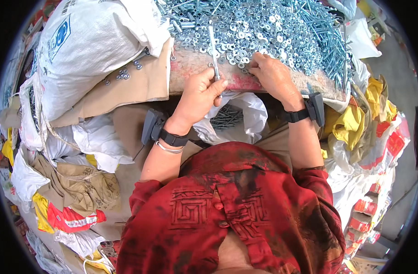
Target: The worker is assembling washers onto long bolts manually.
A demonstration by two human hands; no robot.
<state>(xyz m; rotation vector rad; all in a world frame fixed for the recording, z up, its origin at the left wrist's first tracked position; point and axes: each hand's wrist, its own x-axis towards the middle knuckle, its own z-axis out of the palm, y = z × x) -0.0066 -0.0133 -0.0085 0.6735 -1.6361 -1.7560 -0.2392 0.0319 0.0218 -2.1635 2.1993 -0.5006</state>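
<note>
A long, thin silvery bolt [213, 48] stands up out of my left hand [201, 94], pinched near its lower end between thumb and fingers. My right hand [274, 78] is to the right of it, over the table's near edge, with its fingers curled together beside the loose flat washers [240, 54]. Whatever those fingertips hold, if anything, is hidden. Washers lie in a wide heap just beyond both hands, and some are scattered toward the edge. Below the hands, an opened white bag [259, 114] holds a pile of dark bolts [227, 118].
A full white woven sack [88, 55] stands on cardboard [142, 82] at the left, with several small nuts [122, 74] beside it. Long bolts [330, 50] are heaped at the table's right. Crumpled yellow bags [350, 123] and white bags lie around me.
</note>
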